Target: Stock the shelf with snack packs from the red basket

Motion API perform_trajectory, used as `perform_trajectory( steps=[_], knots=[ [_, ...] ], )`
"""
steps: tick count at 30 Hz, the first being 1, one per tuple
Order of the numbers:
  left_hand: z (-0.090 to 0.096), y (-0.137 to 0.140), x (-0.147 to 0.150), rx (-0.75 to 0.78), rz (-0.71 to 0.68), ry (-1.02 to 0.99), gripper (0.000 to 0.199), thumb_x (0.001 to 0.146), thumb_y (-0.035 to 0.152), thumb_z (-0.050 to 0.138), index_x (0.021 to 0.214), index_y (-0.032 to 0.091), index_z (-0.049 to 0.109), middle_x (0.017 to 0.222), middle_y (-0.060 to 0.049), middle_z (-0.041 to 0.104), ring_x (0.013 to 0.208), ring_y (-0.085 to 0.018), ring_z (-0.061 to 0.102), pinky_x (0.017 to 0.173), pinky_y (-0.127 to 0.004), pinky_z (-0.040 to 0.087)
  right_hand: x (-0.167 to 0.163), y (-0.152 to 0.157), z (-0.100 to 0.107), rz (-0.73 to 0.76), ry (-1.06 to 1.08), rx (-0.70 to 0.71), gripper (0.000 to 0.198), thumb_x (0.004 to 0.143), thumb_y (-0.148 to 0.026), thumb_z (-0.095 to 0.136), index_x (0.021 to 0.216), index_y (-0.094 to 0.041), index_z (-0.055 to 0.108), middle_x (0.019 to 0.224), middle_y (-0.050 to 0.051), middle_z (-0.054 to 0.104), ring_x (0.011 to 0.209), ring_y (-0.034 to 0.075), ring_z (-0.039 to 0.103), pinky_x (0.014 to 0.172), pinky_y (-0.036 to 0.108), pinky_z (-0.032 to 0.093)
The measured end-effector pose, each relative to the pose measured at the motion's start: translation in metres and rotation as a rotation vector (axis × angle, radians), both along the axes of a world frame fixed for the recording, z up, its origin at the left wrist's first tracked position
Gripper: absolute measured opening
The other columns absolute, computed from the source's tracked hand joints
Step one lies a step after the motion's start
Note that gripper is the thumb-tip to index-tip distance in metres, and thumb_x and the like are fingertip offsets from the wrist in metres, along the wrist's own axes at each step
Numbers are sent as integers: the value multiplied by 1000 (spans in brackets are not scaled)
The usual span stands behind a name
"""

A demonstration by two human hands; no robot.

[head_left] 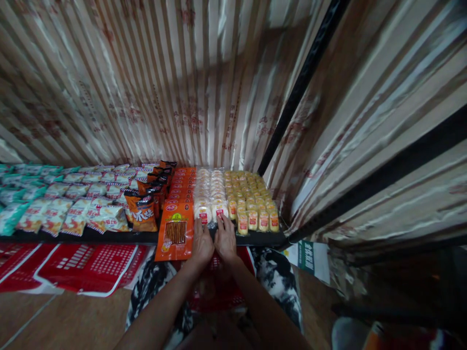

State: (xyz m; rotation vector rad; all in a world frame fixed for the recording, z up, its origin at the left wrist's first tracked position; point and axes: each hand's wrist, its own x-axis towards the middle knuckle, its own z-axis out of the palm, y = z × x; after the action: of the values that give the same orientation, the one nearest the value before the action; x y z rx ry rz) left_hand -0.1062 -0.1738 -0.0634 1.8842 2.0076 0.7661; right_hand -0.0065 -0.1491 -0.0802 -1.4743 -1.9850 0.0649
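Note:
My left hand touches the lower front of a clear packet of round white crackers, its fingers stretched forward. Beside it, my right hand has its fingers extended against the neighbouring packet of white crackers. These two packets front two rows running back along the black shelf. Close to my left hand stands an orange snack bag with brown sticks showing in its window, at the head of an orange row. Small yellow-wrapped cakes fill several rows to the right of my right hand.
Dark orange bags, white packets and green packets line the shelf leftward. Red baskets sit below. A black post rises at the right before the striped curtain.

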Motion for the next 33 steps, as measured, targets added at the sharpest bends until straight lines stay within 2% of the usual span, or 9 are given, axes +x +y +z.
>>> perform_trajectory(
  steps=[4,9,15,19,26,33],
  knots=[
    [-1,2,1,-32,-22,21,53,85,24,40,128,-6,38,141,-29,27,135,-34,19,109,-49,24,0,0,0,-8,-32,-4,54,77,-6,38,131,-8,44,134,15,42,124,26,33,102,42,35],
    [1,-1,2,34,-11,23,47,85,19,38,127,-1,42,141,-26,31,134,-33,23,107,-49,28,1,0,-1,0,-32,23,52,79,-7,37,131,-7,44,134,15,43,124,25,34,103,41,34],
    [4,1,4,11,-14,62,47,85,23,40,125,0,44,136,-26,38,130,-33,31,105,-49,30,2,2,-4,23,-20,49,51,80,-8,36,130,-7,46,134,15,44,123,24,35,102,42,35],
    [0,0,3,44,-42,60,39,85,24,40,117,5,53,137,-21,39,132,-31,29,106,-48,31,4,3,-7,47,24,74,49,80,-9,36,128,-8,47,135,15,43,125,24,33,102,44,35],
    [-5,-6,1,76,-68,47,34,85,15,37,112,4,55,141,-23,32,136,-30,20,108,-48,28,8,4,-7,62,157,106,40,82,-12,37,117,-13,56,135,13,42,125,25,33,101,47,36],
    [-1,-17,1,143,-119,78,31,84,14,40,110,8,57,139,-17,36,136,-30,20,109,-48,28,7,-16,-5,161,331,54,40,79,-13,37,113,-14,58,120,12,54,114,20,48,99,39,41]
  ],
)
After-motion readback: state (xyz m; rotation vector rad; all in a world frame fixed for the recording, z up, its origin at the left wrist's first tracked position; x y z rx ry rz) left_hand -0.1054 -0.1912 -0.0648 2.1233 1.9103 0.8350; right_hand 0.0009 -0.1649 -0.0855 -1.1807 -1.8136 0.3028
